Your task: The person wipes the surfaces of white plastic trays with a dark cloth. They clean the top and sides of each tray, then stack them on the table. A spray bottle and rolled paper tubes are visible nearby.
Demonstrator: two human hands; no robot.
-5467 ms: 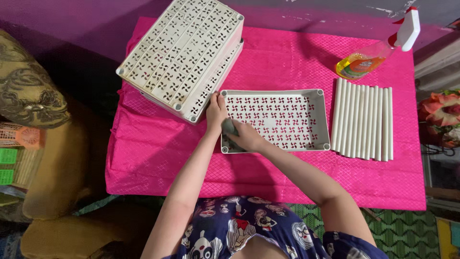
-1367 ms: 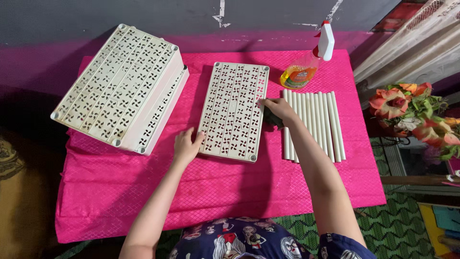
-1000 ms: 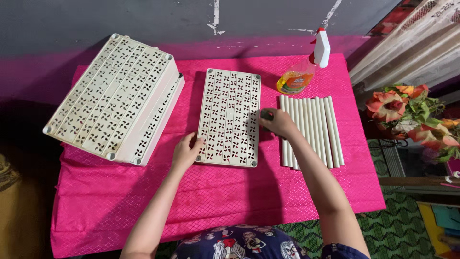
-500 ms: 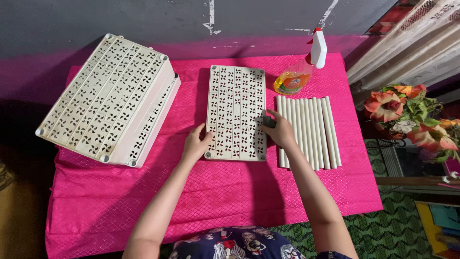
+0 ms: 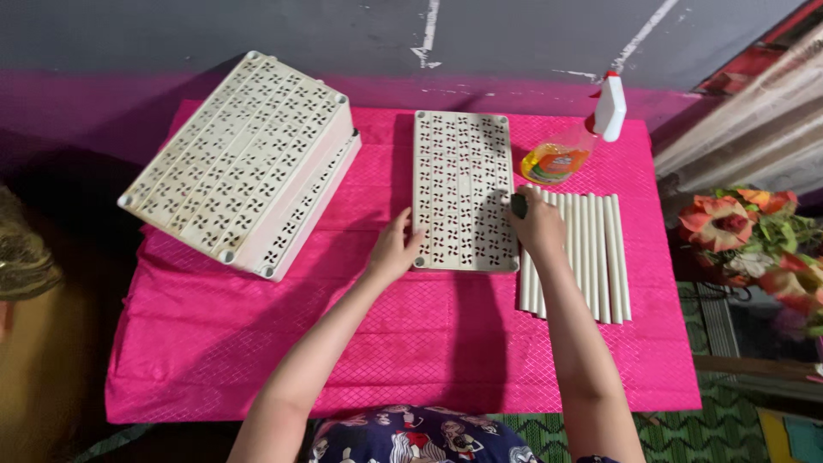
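Pressing the white tray [image 5: 461, 190] flat on the pink cloth [image 5: 403, 343], the left hand [image 5: 396, 251] lies open on its corner. The right hand [image 5: 538, 225] squeezes a small dark thing [image 5: 519, 205] at the tray's edge. A hard push could slide the tray into the white tubes [image 5: 583, 257] and roll them away.

**Pink-draped table against a grey wall**

A bright pink quilted cloth [image 5: 411, 343] covers the table. Behind it stands a dark grey wall [image 5: 257, 34] with white streaks. Orange artificial flowers [image 5: 737, 231] sit at right, above a green patterned floor mat [image 5: 686, 429].
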